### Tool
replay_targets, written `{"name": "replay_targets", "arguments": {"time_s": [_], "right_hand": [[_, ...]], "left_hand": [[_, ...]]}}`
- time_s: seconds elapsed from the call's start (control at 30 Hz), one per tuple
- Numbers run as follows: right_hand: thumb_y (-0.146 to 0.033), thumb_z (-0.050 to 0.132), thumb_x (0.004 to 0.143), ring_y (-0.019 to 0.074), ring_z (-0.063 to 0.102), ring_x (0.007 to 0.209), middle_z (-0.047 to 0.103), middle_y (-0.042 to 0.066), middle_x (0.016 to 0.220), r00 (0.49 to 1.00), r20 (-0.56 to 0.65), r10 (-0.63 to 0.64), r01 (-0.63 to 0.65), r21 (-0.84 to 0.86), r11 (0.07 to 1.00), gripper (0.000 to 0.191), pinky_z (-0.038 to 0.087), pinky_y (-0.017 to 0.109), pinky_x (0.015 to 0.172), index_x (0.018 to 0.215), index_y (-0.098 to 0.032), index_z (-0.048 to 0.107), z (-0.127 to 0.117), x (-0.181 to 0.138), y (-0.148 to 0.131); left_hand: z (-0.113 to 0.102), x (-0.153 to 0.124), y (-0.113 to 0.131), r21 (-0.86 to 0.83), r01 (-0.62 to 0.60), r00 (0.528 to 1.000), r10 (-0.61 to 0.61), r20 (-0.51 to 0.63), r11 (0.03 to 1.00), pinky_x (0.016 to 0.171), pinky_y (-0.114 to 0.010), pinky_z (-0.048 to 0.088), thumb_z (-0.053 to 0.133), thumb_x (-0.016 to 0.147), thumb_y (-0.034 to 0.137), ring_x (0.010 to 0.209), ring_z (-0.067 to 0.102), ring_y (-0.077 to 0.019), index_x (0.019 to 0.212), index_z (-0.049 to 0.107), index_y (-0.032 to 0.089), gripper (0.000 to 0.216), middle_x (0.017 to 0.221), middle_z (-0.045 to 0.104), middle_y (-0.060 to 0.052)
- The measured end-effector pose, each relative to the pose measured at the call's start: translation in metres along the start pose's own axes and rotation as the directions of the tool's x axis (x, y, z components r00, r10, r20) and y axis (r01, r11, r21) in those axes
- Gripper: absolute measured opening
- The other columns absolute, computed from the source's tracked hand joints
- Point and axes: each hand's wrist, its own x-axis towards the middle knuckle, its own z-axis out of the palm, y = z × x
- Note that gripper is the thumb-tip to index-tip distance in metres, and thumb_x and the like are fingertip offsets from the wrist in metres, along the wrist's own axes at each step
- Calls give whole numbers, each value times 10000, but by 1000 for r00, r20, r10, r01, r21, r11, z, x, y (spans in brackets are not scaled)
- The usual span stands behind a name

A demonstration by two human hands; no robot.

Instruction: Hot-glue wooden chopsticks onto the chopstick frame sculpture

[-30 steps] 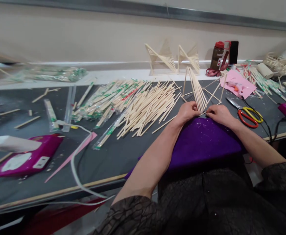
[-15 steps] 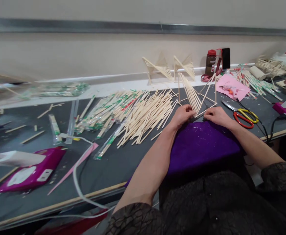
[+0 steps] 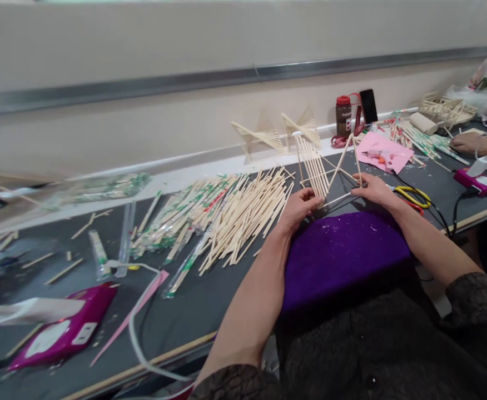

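A frame built of thin wooden sticks [image 3: 313, 166] stands on the dark table, with a slanting row of sticks on its left side and a triangle on its right. At its near left corner, my left hand [image 3: 301, 209] pinches the sticks between thumb and fingers. My right hand [image 3: 372, 190] grips the near right corner of the same frame. A purple cloth [image 3: 346, 258] lies just in front, below both hands. To the left is a loose pile of bare sticks [image 3: 249, 219]. Two twisted stick structures [image 3: 260, 137] stand behind, against the wall.
Plastic-wrapped chopsticks [image 3: 185, 208] lie left of the pile. On the right are a glue gun [image 3: 383, 157] on pink paper [image 3: 402, 153], yellow-handled scissors [image 3: 414, 195], a bottle [image 3: 343, 119] and a phone [image 3: 368, 105]. A magenta power strip [image 3: 66, 328] sits front left. Another person's hand [image 3: 472, 143] is far right.
My right hand has shifted up along the frame's right corner, and my hands are slightly further apart. The view has tilted, and more of the scissors is hidden behind my right hand and forearm.
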Motion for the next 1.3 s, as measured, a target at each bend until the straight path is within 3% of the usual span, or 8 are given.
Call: {"name": "replay_targets", "arguments": {"time_s": [0.17,0.4,0.5,0.8,1.03,1.2,1.3], "right_hand": [[-309,676,818,183,683,867,747,54,973,999,42,12,-7,-110,994,323,492,266,770,1099,-158,725,0,-4,-5],[-317,680,823,190,676,904,745,54,1009,996,76,-54,70,-230,971,271,469,259,772,1058,-184,706,5,-3,-6],[-322,665,836,194,670,889,741,61,1009,994,94,-51,74,-255,964,259,455,260,750,1053,-183,691,8,-5,-8],[-332,596,887,240,648,1010,687,125,1130,991,125,-45,88,-363,928,346,443,293,817,1170,-143,656,8,-11,-15],[-344,570,896,258,643,1041,663,147,1166,986,158,-46,113,-452,885,372,454,311,828,1194,-139,656,6,-15,-18],[-369,530,906,279,673,994,732,132,1081,997,72,6,33,-538,842,338,459,333,763,1093,-159,717,-8,-18,-21],[-354,508,919,254,691,889,762,99,918,1000,-6,9,-11,-450,893,307,453,324,718,912,-175,757,-19,-22,-25]], "left_hand": [[-3,4,-4,-54,36,999,-37,-16,998,478,-186,341,761,582,335,588,529,-87,880,699,163,350,741,658,1],[-13,11,-11,-24,45,977,-49,-209,999,520,-203,441,789,529,355,691,600,-113,970,683,155,496,950,687,-52],[-16,11,-13,18,45,964,-39,-264,999,557,-231,484,795,523,347,714,605,-126,943,669,150,480,939,667,-55],[-17,13,-23,83,26,971,-6,-239,996,597,-264,506,769,561,404,793,641,-174,1011,671,131,535,933,693,-81],[-13,11,-21,138,38,972,-5,-235,990,601,-256,513,682,682,277,894,676,-208,1034,683,149,374,1022,732,-104],[-19,9,-13,101,4,953,27,-302,995,566,-222,498,637,715,198,823,649,-164,1015,681,135,310,1001,718,-83],[-30,5,-3,32,-58,914,65,-401,998,548,-202,483,638,724,216,782,628,-131,990,674,158,274,982,701,-56]]}}
